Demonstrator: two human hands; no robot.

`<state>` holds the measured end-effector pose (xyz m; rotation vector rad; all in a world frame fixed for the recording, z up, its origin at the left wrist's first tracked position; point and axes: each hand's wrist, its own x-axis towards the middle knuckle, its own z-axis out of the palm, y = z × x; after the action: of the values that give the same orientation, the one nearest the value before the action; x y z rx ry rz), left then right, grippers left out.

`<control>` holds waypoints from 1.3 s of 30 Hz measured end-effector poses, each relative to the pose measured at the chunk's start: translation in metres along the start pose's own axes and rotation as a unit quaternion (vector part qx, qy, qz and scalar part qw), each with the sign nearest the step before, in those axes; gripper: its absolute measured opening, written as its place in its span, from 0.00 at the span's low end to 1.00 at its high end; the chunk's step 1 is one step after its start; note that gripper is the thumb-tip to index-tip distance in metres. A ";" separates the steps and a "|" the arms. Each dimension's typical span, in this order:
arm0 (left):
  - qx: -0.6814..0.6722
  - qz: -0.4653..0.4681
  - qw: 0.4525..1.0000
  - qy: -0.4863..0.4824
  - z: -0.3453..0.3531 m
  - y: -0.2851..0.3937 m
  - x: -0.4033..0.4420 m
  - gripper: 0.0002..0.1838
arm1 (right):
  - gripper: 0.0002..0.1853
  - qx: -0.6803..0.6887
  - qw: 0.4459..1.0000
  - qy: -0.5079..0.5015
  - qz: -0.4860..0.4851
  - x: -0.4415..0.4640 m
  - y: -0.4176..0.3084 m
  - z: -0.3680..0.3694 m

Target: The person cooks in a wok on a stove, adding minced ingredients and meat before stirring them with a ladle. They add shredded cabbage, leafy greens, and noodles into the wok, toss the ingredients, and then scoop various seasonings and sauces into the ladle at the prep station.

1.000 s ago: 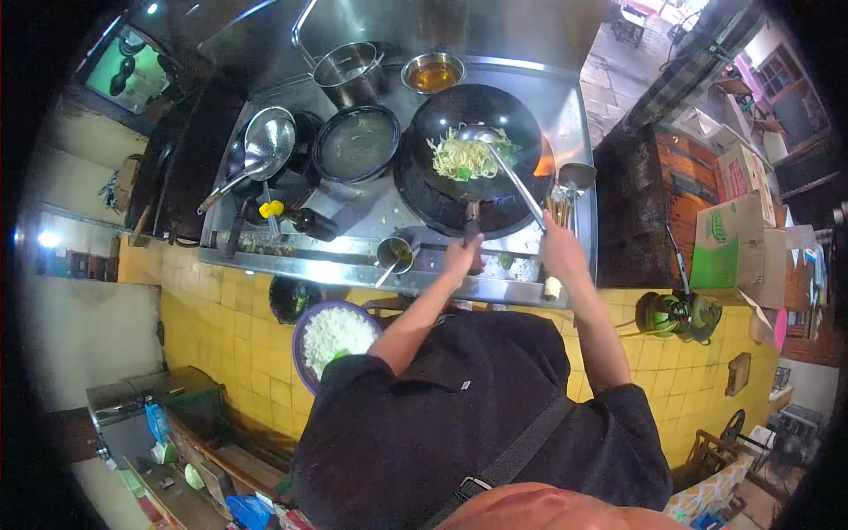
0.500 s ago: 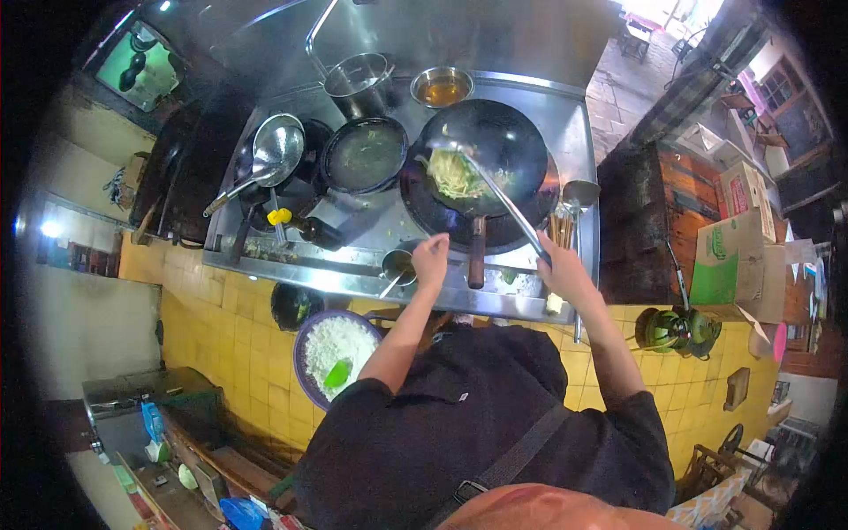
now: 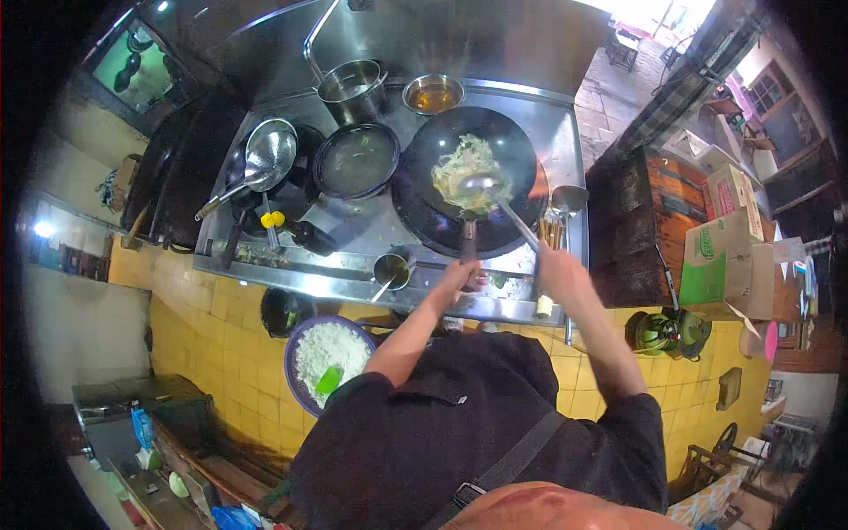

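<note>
My left hand [image 3: 461, 278] is closed around the wooden handle of a black wok [image 3: 517, 141]. Pale shredded food mixed with green bits [image 3: 461, 166] lies in the wok. A long-handled metal ladle [image 3: 481, 185] with a rounded head rests among the food. My right hand [image 3: 564, 272], smeared a little by motion, grips the far end of its handle. Just left of my left hand stands a small metal pot [image 3: 392, 271] with a spoon handle sticking out. A metal spatula [image 3: 568, 200] lies to the right of the wok, beside a bundle of thin sticks [image 3: 549, 233].
Left of the wok sit a black pan [image 3: 357, 161], a large perforated skimmer [image 3: 270, 155] and a dark bottle [image 3: 313, 238]. Behind are a tall pot [image 3: 352, 88] and a bowl of amber liquid [image 3: 434, 94]. A purple-rimmed basin [image 3: 294, 389] of white rice stands low at my left.
My left hand has come down from beside the small pot onto the wok handle. The ladle's head has moved lower in the wok, and the food is more spread out.
</note>
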<state>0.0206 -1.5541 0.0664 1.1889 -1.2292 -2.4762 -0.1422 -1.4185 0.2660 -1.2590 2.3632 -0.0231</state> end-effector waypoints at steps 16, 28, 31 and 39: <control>-0.327 -0.069 0.940 -0.064 0.040 0.053 -0.055 0.10 | 0.28 0.097 0.991 -0.054 -0.077 -0.059 0.018 -0.036; -0.295 -0.067 0.952 -0.038 0.038 0.057 -0.058 0.09 | 0.27 0.044 0.998 -0.034 0.012 -0.049 0.012 0.000; -0.208 -0.095 0.974 0.001 0.077 0.049 -0.117 0.10 | 0.24 0.010 0.999 0.049 -0.002 -0.043 0.009 0.019; -0.145 -0.071 0.987 -0.011 0.051 0.072 -0.094 0.11 | 0.26 0.030 0.998 0.021 -0.050 -0.055 0.003 0.018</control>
<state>0.0336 -1.5302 0.1923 1.2085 -0.7750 -2.6589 -0.1109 -1.3700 0.2707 -1.3586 2.3145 -0.1512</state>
